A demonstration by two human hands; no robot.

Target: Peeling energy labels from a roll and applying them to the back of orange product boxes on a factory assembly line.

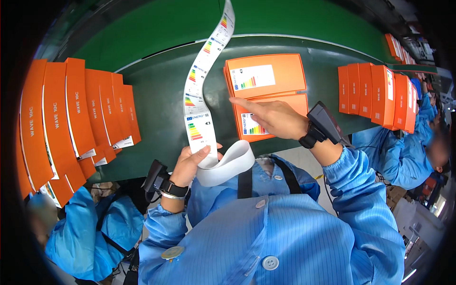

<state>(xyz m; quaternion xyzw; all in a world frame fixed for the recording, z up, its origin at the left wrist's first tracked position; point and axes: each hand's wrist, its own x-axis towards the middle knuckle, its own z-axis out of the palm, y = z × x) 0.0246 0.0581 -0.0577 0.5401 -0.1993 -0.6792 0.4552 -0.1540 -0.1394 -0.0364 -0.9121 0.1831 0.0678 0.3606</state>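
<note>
Head view, left fingers (203,151) pinching label strip (194,90), right fingers (249,106) outstretched over orange box (292,103), green tabletop (159,90) beside strip's left edge

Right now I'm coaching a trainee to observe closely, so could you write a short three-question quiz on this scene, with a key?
1. True or false: the left hand holds the strip of rating labels.

2. The right hand is over which box?
A) a box in the left-hand group
B) the nearer central orange box
C) a box in the right-hand row

3. What shows on top of the farther central orange box?

Key: 1. True. 2. B. 3. A white label with coloured bars.
</note>
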